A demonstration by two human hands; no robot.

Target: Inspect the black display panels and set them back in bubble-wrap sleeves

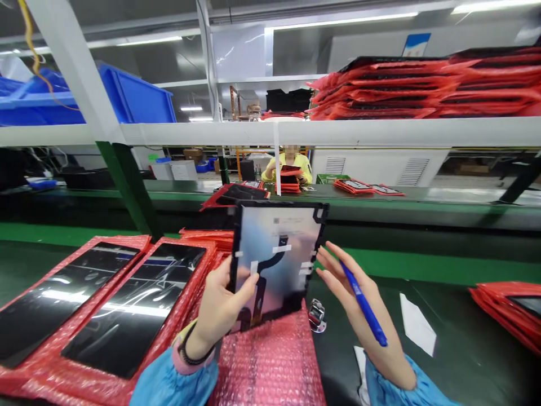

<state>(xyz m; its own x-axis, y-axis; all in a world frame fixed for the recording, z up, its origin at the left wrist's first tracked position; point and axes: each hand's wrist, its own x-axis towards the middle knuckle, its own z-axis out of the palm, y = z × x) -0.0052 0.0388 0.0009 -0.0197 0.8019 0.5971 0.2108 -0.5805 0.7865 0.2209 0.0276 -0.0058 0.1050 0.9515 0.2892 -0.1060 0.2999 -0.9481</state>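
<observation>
My left hand (228, 301) grips a tablet-sized display panel (287, 282) by its lower left side, thumb on the face turned to me. The panel is tilted upright, with a silvery back, a black frame, a dark flex cable and several bits of white tape. Close to its right edge is my right hand (355, 293), fingers stretched out; whether they touch the edge I cannot tell. A blue pen (362, 304) is tucked in the right hand, lying slantwise across it. Below the panel lies a red bubble-wrap bag (270, 361).
Two black screens (135, 310) lie on red bubble wrap at left. A small metal object (316, 314) and white paper (417, 324) are on the dark bench. More red-wrapped panels (513, 310) stand right; stacks (422, 90) fill the shelf above. A person (289, 166) in yellow works opposite.
</observation>
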